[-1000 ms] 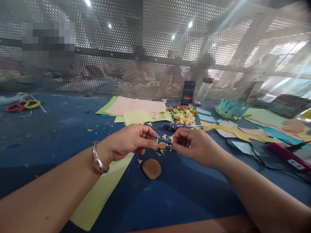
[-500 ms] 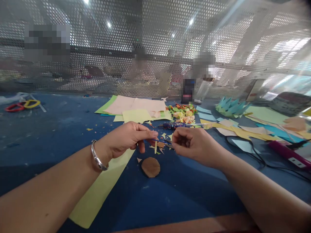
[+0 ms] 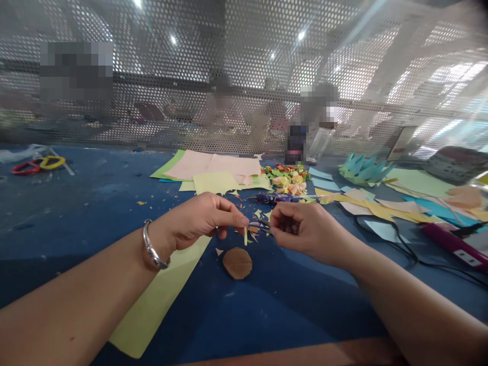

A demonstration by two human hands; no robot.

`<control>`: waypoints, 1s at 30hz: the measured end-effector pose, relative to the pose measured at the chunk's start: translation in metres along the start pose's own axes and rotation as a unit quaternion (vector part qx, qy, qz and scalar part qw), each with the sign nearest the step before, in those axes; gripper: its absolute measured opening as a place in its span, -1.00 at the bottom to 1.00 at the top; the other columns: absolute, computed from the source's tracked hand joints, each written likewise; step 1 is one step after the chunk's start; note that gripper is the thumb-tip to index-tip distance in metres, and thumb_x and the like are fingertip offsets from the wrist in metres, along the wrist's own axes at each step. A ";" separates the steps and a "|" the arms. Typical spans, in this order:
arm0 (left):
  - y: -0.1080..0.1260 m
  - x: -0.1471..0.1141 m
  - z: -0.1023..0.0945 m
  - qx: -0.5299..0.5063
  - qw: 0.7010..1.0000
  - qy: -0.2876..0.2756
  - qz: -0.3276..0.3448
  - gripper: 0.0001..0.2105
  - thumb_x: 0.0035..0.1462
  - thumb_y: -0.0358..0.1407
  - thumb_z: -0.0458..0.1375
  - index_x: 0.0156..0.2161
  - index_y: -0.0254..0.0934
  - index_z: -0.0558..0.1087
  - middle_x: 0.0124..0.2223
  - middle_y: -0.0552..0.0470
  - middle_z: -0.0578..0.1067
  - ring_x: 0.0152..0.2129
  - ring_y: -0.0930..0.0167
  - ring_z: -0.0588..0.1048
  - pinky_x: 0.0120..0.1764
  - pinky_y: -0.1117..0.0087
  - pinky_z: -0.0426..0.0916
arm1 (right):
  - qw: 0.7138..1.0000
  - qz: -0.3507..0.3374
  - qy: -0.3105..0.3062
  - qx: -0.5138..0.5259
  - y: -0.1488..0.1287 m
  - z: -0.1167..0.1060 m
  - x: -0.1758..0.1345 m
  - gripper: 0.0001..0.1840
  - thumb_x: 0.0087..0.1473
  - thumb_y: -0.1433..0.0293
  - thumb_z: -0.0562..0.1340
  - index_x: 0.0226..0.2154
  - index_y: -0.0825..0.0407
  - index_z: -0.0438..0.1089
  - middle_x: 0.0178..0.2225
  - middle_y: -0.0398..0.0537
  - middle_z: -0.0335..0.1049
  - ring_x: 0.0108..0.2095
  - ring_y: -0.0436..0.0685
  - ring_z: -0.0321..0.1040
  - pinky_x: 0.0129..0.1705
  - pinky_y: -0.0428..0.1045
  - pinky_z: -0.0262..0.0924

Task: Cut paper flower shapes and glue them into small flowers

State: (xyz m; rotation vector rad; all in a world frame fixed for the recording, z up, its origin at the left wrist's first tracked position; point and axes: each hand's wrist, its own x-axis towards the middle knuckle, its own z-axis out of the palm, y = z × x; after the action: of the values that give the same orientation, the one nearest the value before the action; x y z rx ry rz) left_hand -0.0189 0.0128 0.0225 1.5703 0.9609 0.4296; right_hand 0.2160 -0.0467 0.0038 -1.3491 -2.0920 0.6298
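Observation:
The thumb and fingers of my left hand pinch the top of a narrow pale-yellow paper strip, whose free end hangs down. A thin blue stick spans the gap between both hands, its left end at my left fingertips. My right hand has its fingers curled closed around the stick's other end; the part inside the fist is hidden. Below the hands a rounded brown cardboard piece lies flat on the blue table. A long yellow-green paper sheet lies partly under my left forearm.
Stacked paper sheets and a heap of coloured scraps lie beyond my hands, with a dark blue patterned tool nearby. Red-and-yellow-handled scissors lie far left. At right are a blue paper crown-like piece, black cable and purple power strip.
My left fingertips have shifted slightly right and down along the stick, closer to my right hand. The hanging yellow strip has moved down a little with them.

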 end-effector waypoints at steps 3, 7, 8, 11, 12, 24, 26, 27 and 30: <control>0.002 -0.002 0.001 0.051 0.998 -0.003 0.023 -0.77 0.02 -0.12 0.36 -0.42 -0.28 0.60 -0.46 0.02 0.53 -0.61 0.51 0.33 -0.54 0.46 0.10 | 1.000 -0.001 -0.003 -0.002 0.000 0.000 0.000 -0.94 0.03 0.46 0.22 -0.46 0.02 0.35 -0.57 -0.26 0.26 -0.56 -0.06 0.16 -0.51 -0.12 0.05; 0.001 -0.003 0.004 0.173 0.982 0.019 0.078 -0.76 0.18 -0.10 0.23 -0.32 -0.25 0.56 -0.46 0.04 0.53 -0.55 0.44 0.43 -0.47 0.45 0.21 | 1.000 0.000 -0.005 -0.013 0.001 0.001 0.001 -0.94 0.05 0.46 0.22 -0.45 0.02 0.35 -0.58 -0.27 0.25 -0.56 -0.06 0.16 -0.52 -0.12 0.05; 0.001 -0.003 0.005 0.200 0.975 0.025 0.090 -0.76 0.21 -0.11 0.19 -0.30 -0.25 0.55 -0.49 0.05 0.51 -0.56 0.43 0.43 -0.47 0.45 0.21 | 1.000 0.002 -0.008 -0.013 0.002 0.001 0.001 -0.93 0.06 0.46 0.21 -0.44 0.02 0.35 -0.58 -0.27 0.25 -0.57 -0.05 0.16 -0.52 -0.12 0.05; 0.003 -0.004 0.005 0.237 0.965 0.033 0.107 -0.76 0.24 -0.12 0.15 -0.29 -0.24 0.53 -0.54 0.07 0.49 -0.58 0.42 0.44 -0.49 0.46 0.19 | 1.000 0.010 -0.019 -0.021 0.003 0.000 0.002 -0.92 0.10 0.42 0.22 -0.42 0.03 0.38 -0.58 -0.26 0.24 -0.56 -0.04 0.15 -0.52 -0.12 0.04; 0.004 -0.004 0.004 0.239 0.965 0.036 0.106 -0.77 0.24 -0.12 0.16 -0.29 -0.24 0.53 -0.54 0.07 0.50 -0.59 0.42 0.44 -0.49 0.46 0.20 | 0.999 0.011 -0.022 -0.025 0.003 0.000 0.002 -0.91 0.12 0.40 0.21 -0.41 0.03 0.39 -0.57 -0.25 0.25 -0.55 -0.04 0.15 -0.51 -0.11 0.04; 0.004 -0.002 0.002 0.225 0.969 0.042 0.087 -0.74 0.22 -0.09 0.17 -0.34 -0.24 0.52 -0.54 0.05 0.52 -0.62 0.45 0.37 -0.52 0.46 0.15 | 1.000 -0.002 -0.018 -0.008 0.004 -0.002 0.001 -0.88 0.15 0.37 0.23 -0.39 0.04 0.43 -0.54 -0.21 0.29 -0.52 -0.02 0.18 -0.49 -0.10 0.06; 0.004 -0.003 -0.001 0.244 0.963 0.028 0.109 -0.73 0.24 -0.08 0.14 -0.32 -0.23 0.51 -0.53 0.05 0.54 -0.58 0.43 0.42 -0.49 0.46 0.19 | 1.000 0.004 -0.021 -0.005 0.005 -0.002 0.001 -0.86 0.17 0.34 0.23 -0.39 0.04 0.43 -0.55 -0.22 0.27 -0.53 -0.02 0.17 -0.50 -0.10 0.05; 0.004 -0.003 -0.002 0.250 0.961 0.021 0.119 -0.72 0.25 -0.07 0.13 -0.32 -0.23 0.51 -0.52 0.04 0.54 -0.57 0.42 0.44 -0.48 0.45 0.21 | 1.000 0.007 -0.021 -0.006 0.005 -0.002 0.001 -0.85 0.17 0.33 0.23 -0.39 0.04 0.43 -0.56 -0.22 0.26 -0.53 -0.02 0.17 -0.51 -0.10 0.04; 0.002 -0.001 -0.005 0.253 0.959 0.010 0.128 -0.69 0.25 -0.02 0.13 -0.30 -0.23 0.52 -0.51 0.03 0.54 -0.55 0.41 0.46 -0.47 0.44 0.22 | 1.000 0.007 -0.018 -0.011 0.006 -0.002 0.001 -0.85 0.17 0.33 0.23 -0.39 0.04 0.43 -0.56 -0.23 0.25 -0.54 -0.03 0.15 -0.51 -0.10 0.02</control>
State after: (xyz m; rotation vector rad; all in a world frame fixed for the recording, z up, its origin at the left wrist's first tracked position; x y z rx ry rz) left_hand -0.0227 0.0150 0.0258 2.1734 0.9293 0.3959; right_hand 0.2208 -0.0432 0.0018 -1.3742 -2.1255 0.6427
